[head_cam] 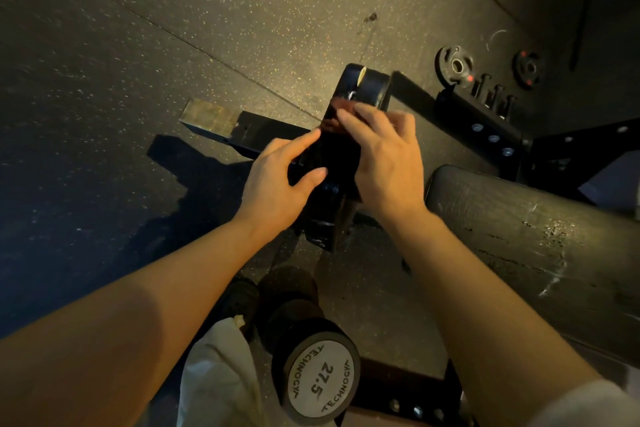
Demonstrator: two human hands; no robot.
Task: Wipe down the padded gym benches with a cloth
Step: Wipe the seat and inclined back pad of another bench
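Note:
Both my hands meet on a dark, glossy flat object (337, 146) held above the bench's black metal frame (322, 218). My right hand (384, 163) grips it from the right, fingers curled over its top end. My left hand (280, 177) holds its left edge, index finger along the side and thumb on its face. What the object is cannot be told. The black padded bench (526, 246), scuffed with pale marks, lies to the right of my right forearm. No cloth is plainly visible.
A 27.5 dumbbell (322, 381) stands by my pale trouser leg (214, 378) at the bottom. The bench's foot bar (221, 125) sticks out left over speckled rubber floor (156, 28). Two small weight plates (455, 64) and a bolted rack base (491, 128) sit upper right.

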